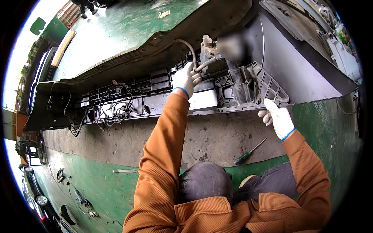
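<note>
- The big car bumper (44, 106) lies on its side, reaching from 9 o'clock past 12 to 2 o'clock. Over at 2 o'clock it runs up against other panels, so it is hard to see where it stops.
- The left hand (187, 79), in a white glove, is just above the middle, at 12 o'clock. Its fingers are curled by the bent hose (192, 50). The back of the hand hides the palm, so I cannot tell if they pinch it.
- The right hand (279, 119), in a white glove too, is at 3 o'clock. One finger sticks out at the edge of the black ribbed bracket (273, 86) and the others are bent. I cannot tell if it touches, or if anything small is tucked inside.
- A round blurry patch (233, 43) at 1 o'clock covers the top of the grey post (235, 73).
- Tangled wires (122, 109) at 9 o'clock are too mixed up to follow.
- A green screwdriver (244, 156) lies at 4 o'clock on the grey mat (155, 141). A knee (206, 181) hides some of the floor, and only a bit of shoe (248, 179) peeks out.
- At 8 o'clock, the rim cuts off a dark car (35, 190).
- Near 11 o'clock, someone's feet (88, 12) show, but the top edge cuts off the rest.
</note>
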### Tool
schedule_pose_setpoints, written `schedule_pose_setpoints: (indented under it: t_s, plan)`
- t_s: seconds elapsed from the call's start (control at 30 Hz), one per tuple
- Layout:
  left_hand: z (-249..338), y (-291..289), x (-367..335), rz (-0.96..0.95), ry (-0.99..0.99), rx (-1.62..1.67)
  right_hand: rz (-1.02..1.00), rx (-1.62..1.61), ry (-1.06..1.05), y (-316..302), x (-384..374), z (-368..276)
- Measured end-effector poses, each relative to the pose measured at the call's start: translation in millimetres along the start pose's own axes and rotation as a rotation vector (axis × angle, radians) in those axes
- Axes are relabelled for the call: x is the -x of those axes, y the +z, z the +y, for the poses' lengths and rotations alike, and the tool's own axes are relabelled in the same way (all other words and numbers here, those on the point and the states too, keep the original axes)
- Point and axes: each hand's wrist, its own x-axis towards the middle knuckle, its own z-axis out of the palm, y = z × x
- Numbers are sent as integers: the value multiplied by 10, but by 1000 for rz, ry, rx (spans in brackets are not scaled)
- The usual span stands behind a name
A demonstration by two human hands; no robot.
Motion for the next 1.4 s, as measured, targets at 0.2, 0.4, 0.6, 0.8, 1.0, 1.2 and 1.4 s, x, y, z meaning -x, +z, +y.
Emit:
schedule_pose_setpoints:
  t_s: [0.2, 0.4, 0.6, 0.8, 1.0, 1.2, 1.4]
  plan:
    - [-61, 79, -250, 106, 134, -269, 31, 10, 22, -82, -16, 53]
    - [-440, -252, -700, 501, 602, -588, 0, -25, 18, 25, 0, -33]
    - [-353, -183, -665, 526, 576, -986, 41, -23, 45, -26, 37, -73]
    - [-216, -203, -723, 466, 303, -1074, 25, -142, 65, 20, 77, -169]
    - [3, -627, -825, 304, 322, -1008, -130, -223, 155, 318, 26, -132]
    - [71, -491, -392, 78, 456, -954, -575, 717, -458, 743, -1, -117]
    - [-210, -315, -442, 157, 1, -223, -550, 712, -447, 916, 25, -403]
